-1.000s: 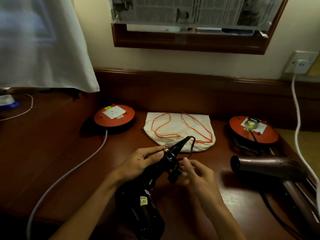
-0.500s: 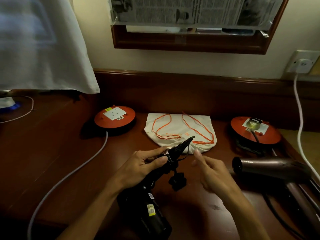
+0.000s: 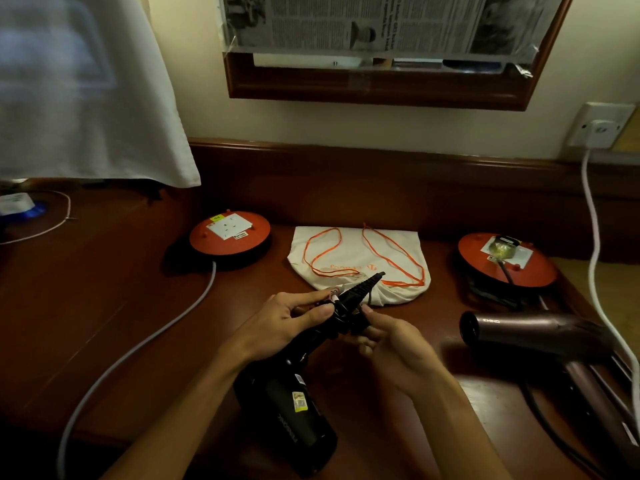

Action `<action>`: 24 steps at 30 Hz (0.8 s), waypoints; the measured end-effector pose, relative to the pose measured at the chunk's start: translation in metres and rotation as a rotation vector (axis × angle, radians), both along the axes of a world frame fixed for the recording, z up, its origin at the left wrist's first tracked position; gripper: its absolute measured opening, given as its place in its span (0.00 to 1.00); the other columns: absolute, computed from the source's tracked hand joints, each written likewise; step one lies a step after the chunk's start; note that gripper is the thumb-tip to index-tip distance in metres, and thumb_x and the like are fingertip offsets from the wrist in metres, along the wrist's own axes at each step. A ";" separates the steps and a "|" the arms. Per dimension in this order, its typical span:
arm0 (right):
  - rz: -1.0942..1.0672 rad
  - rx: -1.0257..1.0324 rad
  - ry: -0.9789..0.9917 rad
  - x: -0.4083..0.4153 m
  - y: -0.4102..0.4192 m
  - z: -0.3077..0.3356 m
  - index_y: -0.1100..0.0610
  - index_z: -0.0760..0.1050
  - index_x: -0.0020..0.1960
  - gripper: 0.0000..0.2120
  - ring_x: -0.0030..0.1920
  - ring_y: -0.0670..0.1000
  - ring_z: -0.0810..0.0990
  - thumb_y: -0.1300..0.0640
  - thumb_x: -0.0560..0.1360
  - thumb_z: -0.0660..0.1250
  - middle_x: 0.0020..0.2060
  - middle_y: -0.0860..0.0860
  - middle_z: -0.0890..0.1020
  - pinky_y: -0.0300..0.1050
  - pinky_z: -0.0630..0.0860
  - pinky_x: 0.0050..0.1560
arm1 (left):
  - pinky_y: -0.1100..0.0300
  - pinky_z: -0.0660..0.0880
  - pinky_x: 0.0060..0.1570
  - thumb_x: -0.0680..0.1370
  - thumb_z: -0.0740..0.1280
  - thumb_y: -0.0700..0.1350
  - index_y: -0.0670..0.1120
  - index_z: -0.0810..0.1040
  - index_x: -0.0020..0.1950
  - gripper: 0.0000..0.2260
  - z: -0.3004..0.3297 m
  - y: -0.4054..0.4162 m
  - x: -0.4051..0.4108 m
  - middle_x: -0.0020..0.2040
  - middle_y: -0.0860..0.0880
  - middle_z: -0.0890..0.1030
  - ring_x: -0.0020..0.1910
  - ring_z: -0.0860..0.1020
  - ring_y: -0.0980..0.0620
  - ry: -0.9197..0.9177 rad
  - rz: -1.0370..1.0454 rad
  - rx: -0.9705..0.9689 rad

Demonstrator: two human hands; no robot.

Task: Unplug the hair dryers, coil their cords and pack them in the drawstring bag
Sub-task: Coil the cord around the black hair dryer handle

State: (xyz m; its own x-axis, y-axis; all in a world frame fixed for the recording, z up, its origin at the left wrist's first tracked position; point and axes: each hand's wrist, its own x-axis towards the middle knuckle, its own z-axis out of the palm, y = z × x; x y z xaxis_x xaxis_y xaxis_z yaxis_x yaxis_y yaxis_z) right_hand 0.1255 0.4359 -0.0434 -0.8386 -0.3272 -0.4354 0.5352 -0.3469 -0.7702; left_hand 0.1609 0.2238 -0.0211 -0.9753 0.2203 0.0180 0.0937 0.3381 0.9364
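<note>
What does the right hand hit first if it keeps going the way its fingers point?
The right hand points up-left at the black hair dryer: its fingers already pinch the cord wrapped on the handle. Beyond that, likely the left hand; depth is unclear.

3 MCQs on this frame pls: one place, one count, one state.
1. Where does the drawstring bag lie?
A. between the two orange cord reels
B. on top of the brown dryer
C. under the curtain

2. How many hair dryers show?
A. one
B. two
C. three

3. What is the state of the right orange reel?
A. its socket is free
B. a plug sits in its socket
C. it lies upside down

Answers:
1 A, the left orange reel and the right one flank it.
2 B, the black dryer in the hands and the brown dryer on the desk.
3 B, a dark cord runs from its socket plate.
</note>
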 end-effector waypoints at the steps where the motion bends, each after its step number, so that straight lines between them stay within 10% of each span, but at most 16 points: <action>1: -0.001 -0.022 -0.028 -0.001 0.000 0.001 0.66 0.77 0.64 0.17 0.45 0.57 0.83 0.59 0.78 0.67 0.54 0.65 0.83 0.42 0.65 0.37 | 0.59 0.79 0.48 0.81 0.67 0.52 0.57 0.77 0.72 0.18 0.000 -0.001 0.001 0.54 0.50 0.88 0.51 0.86 0.51 0.003 0.001 0.020; 7: -0.095 -0.006 0.024 -0.007 -0.010 0.004 0.65 0.83 0.52 0.08 0.52 0.56 0.82 0.60 0.79 0.68 0.49 0.60 0.84 0.45 0.77 0.44 | 0.39 0.79 0.57 0.81 0.68 0.54 0.59 0.78 0.71 0.18 -0.003 -0.006 0.001 0.56 0.48 0.87 0.54 0.86 0.44 0.026 0.012 0.018; 13: -0.058 0.104 0.144 -0.004 -0.005 0.009 0.65 0.83 0.55 0.08 0.53 0.62 0.86 0.65 0.79 0.66 0.50 0.63 0.87 0.61 0.80 0.59 | 0.55 0.81 0.57 0.72 0.71 0.69 0.72 0.76 0.67 0.23 -0.004 -0.003 -0.001 0.59 0.59 0.84 0.58 0.82 0.61 0.119 0.037 -0.190; 20: -0.282 -0.081 0.030 -0.010 -0.003 0.001 0.73 0.77 0.56 0.10 0.58 0.63 0.83 0.73 0.74 0.69 0.55 0.68 0.83 0.57 0.76 0.66 | 0.60 0.81 0.52 0.77 0.73 0.57 0.60 0.79 0.69 0.20 0.000 -0.001 -0.013 0.58 0.57 0.86 0.55 0.85 0.57 0.130 0.036 -0.102; 24: -0.360 -0.181 0.066 -0.009 -0.015 0.002 0.69 0.79 0.54 0.10 0.57 0.59 0.84 0.74 0.73 0.69 0.53 0.65 0.85 0.45 0.78 0.54 | 0.58 0.81 0.49 0.77 0.71 0.59 0.61 0.79 0.69 0.21 -0.003 -0.006 -0.018 0.53 0.54 0.88 0.52 0.86 0.55 0.101 0.084 -0.063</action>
State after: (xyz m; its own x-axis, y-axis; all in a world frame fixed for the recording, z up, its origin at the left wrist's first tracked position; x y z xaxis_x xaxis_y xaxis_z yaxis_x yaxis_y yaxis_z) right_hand 0.1166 0.4214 -0.0416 -0.9380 -0.0742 -0.3387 0.3060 -0.6364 -0.7080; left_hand 0.1425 0.2174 -0.0240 -0.9843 0.1414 0.1060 0.1554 0.4068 0.9002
